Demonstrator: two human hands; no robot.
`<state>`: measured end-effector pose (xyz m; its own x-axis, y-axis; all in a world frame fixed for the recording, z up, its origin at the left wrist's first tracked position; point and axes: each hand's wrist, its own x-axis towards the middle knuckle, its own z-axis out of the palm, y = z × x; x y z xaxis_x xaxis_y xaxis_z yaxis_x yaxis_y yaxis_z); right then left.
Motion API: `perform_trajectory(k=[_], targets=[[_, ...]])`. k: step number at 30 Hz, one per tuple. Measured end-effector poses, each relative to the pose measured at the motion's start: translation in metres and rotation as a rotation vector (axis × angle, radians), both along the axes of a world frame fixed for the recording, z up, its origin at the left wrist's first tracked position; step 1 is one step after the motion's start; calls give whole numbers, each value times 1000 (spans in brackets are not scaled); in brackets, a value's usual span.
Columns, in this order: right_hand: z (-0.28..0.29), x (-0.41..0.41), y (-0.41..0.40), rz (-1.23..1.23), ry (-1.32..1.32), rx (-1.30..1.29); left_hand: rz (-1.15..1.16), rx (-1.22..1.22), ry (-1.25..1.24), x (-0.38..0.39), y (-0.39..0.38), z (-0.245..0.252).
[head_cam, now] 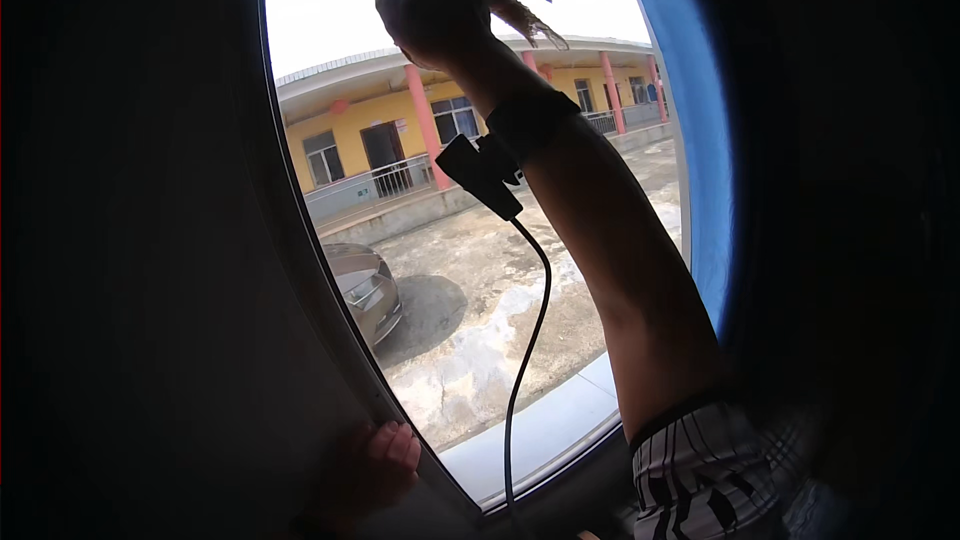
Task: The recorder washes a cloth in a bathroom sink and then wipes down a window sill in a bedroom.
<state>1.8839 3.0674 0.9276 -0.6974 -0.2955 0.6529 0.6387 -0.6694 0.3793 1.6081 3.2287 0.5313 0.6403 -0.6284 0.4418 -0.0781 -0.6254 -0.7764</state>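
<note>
My right hand (435, 7) is raised at the top of the view, silhouetted against the bright window pane (480, 315), and is closed on a crumpled cloth (525, 7) with frayed edges. A dark strap (532, 124) with a black device (480, 176) goes round that wrist, and a black cable (544, 292) hangs from the device. At the lower left my left hand (382, 457) rests with bent fingers on the dark window frame (352, 360); deep shadow hides most of it.
A blue strip (697, 127) borders the window on the right. Through the pane show a pale tiled ledge (525, 450), a concrete yard (480, 360), the front of a parked car (367, 289) and a yellow building (337, 120) with pink columns and railings. Both sides are very dark.
</note>
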Motion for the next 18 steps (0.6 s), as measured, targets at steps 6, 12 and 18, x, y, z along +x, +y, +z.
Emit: perform_trajectory(k=[6, 12, 18], targets=[[7, -59, 11, -287, 109, -306, -46, -119, -34, -9, 0, 12], [-5, -17, -71, 350, 483, -470, -28, -114, -53, -13, 6, 5], [-11, 133, -146, 39, 566, -153, 4, -81, -79, -18, 2, 11]])
